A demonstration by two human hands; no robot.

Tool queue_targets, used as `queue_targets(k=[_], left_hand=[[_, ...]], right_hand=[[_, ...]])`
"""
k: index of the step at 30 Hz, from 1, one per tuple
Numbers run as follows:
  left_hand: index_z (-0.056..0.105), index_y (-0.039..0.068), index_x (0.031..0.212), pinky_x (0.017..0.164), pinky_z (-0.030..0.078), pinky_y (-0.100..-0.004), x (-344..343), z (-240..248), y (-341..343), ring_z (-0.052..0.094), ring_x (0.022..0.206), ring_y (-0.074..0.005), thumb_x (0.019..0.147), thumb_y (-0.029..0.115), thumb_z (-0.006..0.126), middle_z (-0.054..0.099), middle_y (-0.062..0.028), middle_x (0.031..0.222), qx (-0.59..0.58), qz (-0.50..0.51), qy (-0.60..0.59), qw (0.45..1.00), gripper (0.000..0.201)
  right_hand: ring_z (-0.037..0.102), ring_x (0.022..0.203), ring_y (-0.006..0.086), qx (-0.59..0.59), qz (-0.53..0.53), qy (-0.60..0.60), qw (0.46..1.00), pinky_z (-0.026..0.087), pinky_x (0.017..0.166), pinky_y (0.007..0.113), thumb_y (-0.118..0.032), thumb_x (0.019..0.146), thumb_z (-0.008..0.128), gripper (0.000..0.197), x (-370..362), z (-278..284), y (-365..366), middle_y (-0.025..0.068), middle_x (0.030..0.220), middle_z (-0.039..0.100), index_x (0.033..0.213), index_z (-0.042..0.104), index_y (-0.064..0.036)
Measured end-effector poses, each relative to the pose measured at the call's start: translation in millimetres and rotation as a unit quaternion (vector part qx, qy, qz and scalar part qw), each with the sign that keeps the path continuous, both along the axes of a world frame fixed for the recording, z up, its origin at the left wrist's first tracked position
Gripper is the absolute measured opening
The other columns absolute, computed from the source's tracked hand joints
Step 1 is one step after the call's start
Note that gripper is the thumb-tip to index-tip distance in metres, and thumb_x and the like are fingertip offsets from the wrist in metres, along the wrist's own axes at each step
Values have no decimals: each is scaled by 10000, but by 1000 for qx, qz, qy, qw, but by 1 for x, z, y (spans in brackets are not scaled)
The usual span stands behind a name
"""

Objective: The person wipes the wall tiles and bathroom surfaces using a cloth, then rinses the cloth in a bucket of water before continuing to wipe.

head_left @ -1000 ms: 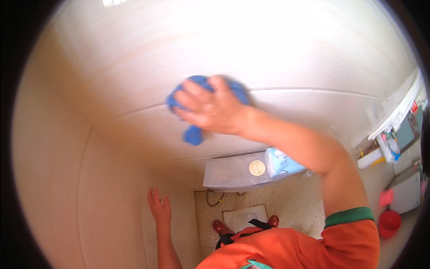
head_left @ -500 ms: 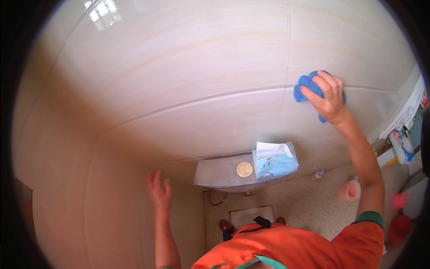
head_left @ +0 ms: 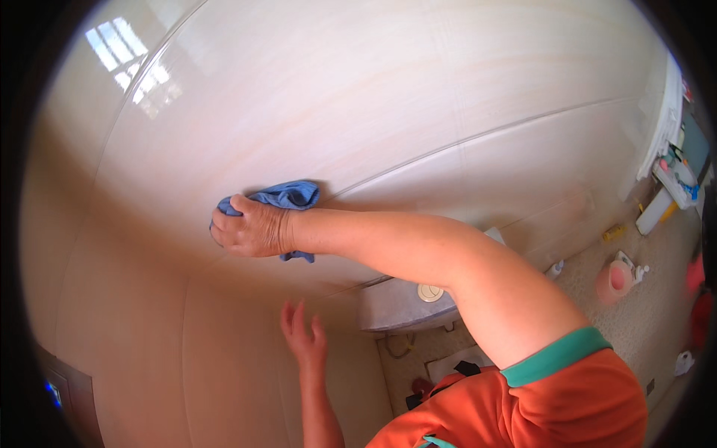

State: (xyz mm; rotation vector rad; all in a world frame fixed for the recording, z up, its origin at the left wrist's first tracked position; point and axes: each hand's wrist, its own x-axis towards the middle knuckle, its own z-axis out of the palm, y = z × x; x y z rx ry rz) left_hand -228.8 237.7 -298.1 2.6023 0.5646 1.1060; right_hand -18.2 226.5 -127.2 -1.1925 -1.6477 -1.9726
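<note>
My right hand (head_left: 250, 228) is closed on a crumpled blue cloth (head_left: 287, 196) and presses it to the glossy cream tiled wall (head_left: 358, 97), near the left corner. My right arm stretches across to the left. Folds of the cloth stick out above and below the wrist. Lower down, my left hand (head_left: 305, 336) hangs in the air before the left wall with fingers apart, holding nothing. Under my right arm is a grey toilet cistern (head_left: 388, 305) with a round flush button (head_left: 430, 292). The tissue pack on it is mostly hidden by my arm.
On the floor at the right stand a pink bucket-like container (head_left: 614, 281), a small white bottle (head_left: 554, 269) and a yellow item (head_left: 613, 232). A white washbasin (head_left: 678, 179) with small items on it is at the far right. A dark door-like panel (head_left: 71, 396) shows at lower left.
My right hand has swept the blue cloth across the wall from the right side to the left corner. My arm now covers most of the tissue pack. The left hand stays raised and empty.
</note>
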Motion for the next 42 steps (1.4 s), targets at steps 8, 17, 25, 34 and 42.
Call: queue_targets(k=[8, 17, 25, 34, 42], left_hand=[[484, 16, 1221, 993, 353, -426, -22, -7, 31, 389, 1214, -380, 779, 31, 593, 371, -230, 1318, 10, 33, 11, 999, 455], [466, 17, 1226, 998, 329, -459, 38, 62, 0, 376, 1213, -403, 767, 19, 598, 357, -251, 1322, 155, 25, -12, 987, 478], [515, 74, 1205, 957, 358, -486, 130, 146, -82, 390, 1195, -417, 738, 74, 628, 396, -209, 1321, 391, -161, -46, 905, 481], [416, 95, 1324, 1002, 314, -500, 159, 175, -68, 308, 1264, -431, 753, 81, 592, 317, -213, 1386, 401, -120, -71, 905, 597], [252, 69, 1405, 1051, 112, -568, 190, 168, -77, 101, 1342, -449, 803, 352, 597, 156, -235, 1459, 392, -47, -13, 918, 749]], right_hand=[[458, 1115, 222, 157, -114, 110, 975, 280, 918, 548, -245, 768, 571, 219, 121, -7, -218, -9, 1075, 505, 970, 573, -331], [400, 1147, 396, 428, -192, 411, 782, 317, 982, 458, -265, 845, 576, 411, 276, -20, -454, 227, 1275, 414, 1239, 495, -182], [466, 1073, 259, 200, -119, 191, 954, 389, 799, 384, -186, 758, 628, 328, 163, -51, -313, 42, 1108, 502, 1069, 596, -283], [484, 1046, 268, 285, -153, 288, 901, 372, 823, 375, -128, 702, 657, 314, 139, -38, -299, 55, 1100, 504, 977, 633, -277], [422, 1048, 333, 299, -123, 426, 845, 310, 877, 471, -188, 663, 726, 493, 146, -35, -303, 112, 1193, 432, 1117, 538, -222]])
